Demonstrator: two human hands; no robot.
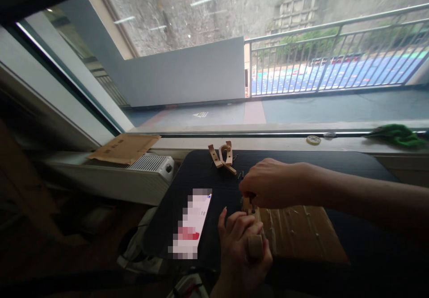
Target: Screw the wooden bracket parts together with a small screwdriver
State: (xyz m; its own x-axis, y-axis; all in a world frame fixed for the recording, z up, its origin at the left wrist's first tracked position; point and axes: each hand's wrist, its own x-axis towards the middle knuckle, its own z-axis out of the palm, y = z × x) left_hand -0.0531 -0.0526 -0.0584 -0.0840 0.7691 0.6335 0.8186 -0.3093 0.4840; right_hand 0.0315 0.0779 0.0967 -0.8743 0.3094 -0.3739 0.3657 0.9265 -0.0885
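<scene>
One wooden piece sits clamped in the left hand by the cardboard, the right hand pinching what I judge a small tool; I advise keeping it upright.

Backlit via window, fg v. dim, glare streaks, phone pixelated

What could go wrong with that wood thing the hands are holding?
1. The small dark thing in the right hand might slip and poke the left hand, which holds the wooden piece very close by.
2. The small loose metal pieces on the black table could get bumped and lost.
</scene>
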